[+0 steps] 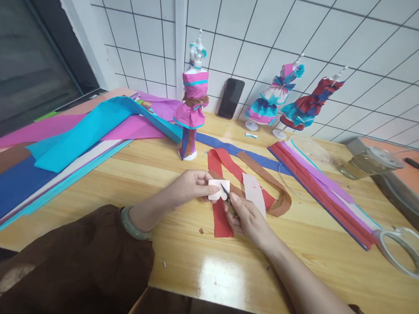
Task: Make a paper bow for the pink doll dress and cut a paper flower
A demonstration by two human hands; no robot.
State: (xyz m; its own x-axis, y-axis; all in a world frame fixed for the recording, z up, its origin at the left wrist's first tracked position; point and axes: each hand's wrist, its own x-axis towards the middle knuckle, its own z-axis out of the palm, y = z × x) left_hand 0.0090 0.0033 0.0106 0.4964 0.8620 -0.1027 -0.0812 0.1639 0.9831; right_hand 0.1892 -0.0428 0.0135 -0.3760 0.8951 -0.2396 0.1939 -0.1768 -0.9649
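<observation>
My left hand (196, 187) pinches a small piece of white paper (214, 182) above the middle of the table. In my right hand (246, 216) is a small pair of scissors (224, 191), its dark blades parted at the paper's right side. A notch shows in the paper's lower edge near the blades. Under and beside my hands lie a red paper strip (225, 222), a curled brown strip (282, 202) and a pale pink piece (255, 190). Close beyond stands a small dress form (193, 99) in a pink paper dress with a brown bow at the waist.
Long sheets of coloured paper (82, 136) cover the table's left side. Two more dressed forms (267, 101) and a phone (231, 99) stand along the tiled wall. Folded strips (324, 191), a roll of tape (402, 254) and a clear cup (370, 163) lie to the right.
</observation>
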